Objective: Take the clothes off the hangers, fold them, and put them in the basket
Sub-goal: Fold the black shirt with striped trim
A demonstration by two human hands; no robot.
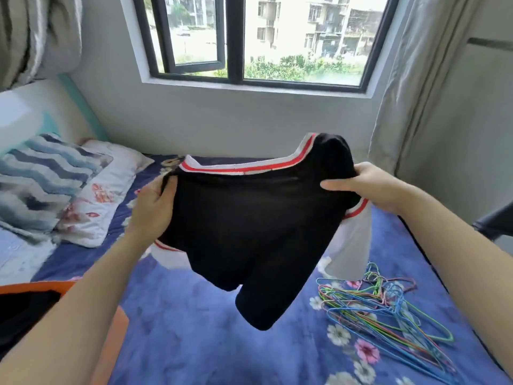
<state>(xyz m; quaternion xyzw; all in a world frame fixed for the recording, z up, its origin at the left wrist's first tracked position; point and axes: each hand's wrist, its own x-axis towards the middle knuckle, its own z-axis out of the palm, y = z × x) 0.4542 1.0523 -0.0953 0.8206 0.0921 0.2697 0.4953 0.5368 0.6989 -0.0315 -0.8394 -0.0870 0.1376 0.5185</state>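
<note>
Both hands hold a black top [249, 232] with red-and-white trim up in the air over the bed [194, 343]. The left hand [155, 201] grips its left edge, thumb on the near side and fingers hidden behind the cloth. The right hand [361, 187] is closed on a bunch of cloth at the right shoulder, thumb pointing left across it. The top is spread between them, its lower part drooping towards the bed and a white sleeve hanging below the right hand. A heap of coloured wire hangers [388, 301] lies on the bed at the near right. An orange basket [116, 329] sits at the near left with dark cloth inside. Two pillows [102, 195] lie at the far left, and a window [236, 37] is on the far wall.
</note>
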